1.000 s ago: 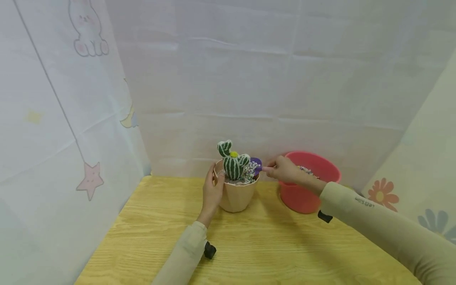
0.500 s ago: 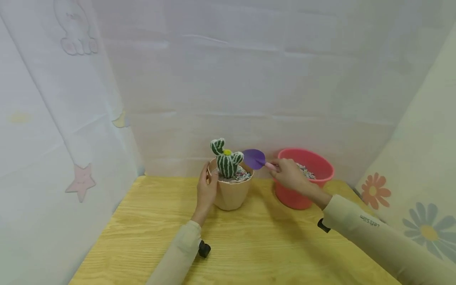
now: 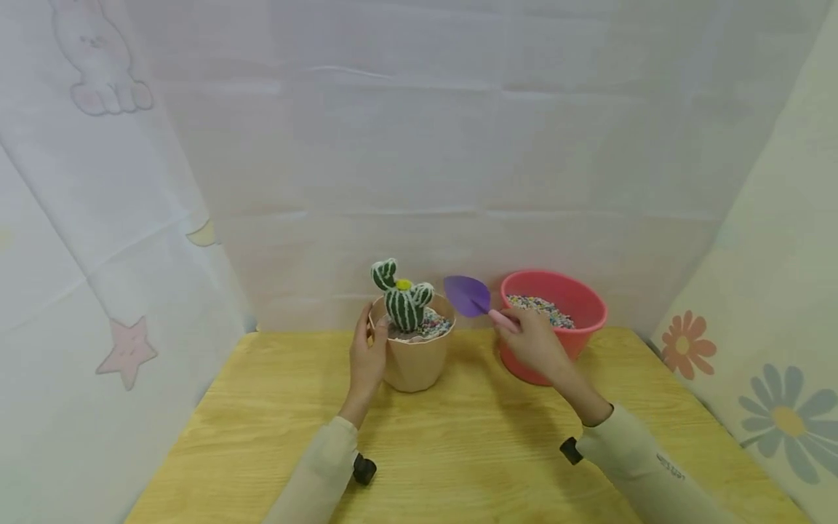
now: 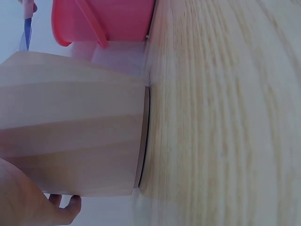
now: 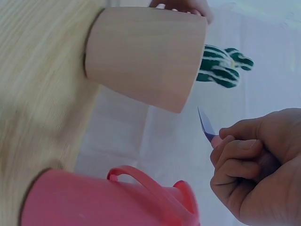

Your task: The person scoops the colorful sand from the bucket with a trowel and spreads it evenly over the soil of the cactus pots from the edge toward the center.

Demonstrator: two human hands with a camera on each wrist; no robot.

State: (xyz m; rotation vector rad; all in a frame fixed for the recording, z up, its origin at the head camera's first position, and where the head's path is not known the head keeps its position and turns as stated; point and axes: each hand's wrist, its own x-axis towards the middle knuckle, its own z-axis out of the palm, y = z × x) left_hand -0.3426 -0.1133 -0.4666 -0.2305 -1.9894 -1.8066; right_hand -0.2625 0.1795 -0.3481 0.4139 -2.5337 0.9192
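A knitted green-and-white cactus with a yellow flower stands in a beige flowerpot. Colored beads lie on the pot's fill, mostly right of the cactus. My left hand holds the pot's left side at the rim; the left wrist view shows fingertips curled round its wall. My right hand grips the pink handle of a small trowel. The purple blade is in the air between pot and bucket, with no beads seen on it. In the right wrist view those fingers curl tightly round the handle.
A pink bucket with many colored beads stands right of the pot, its handle hanging at the side. Both stand on a wooden table near its back edge. White printed sheets hang behind and at both sides.
The trowel has come away from the pot, where its beads were tipped out, and moved right toward the bucket. The left hand stays on the pot. The head view has shifted slightly.
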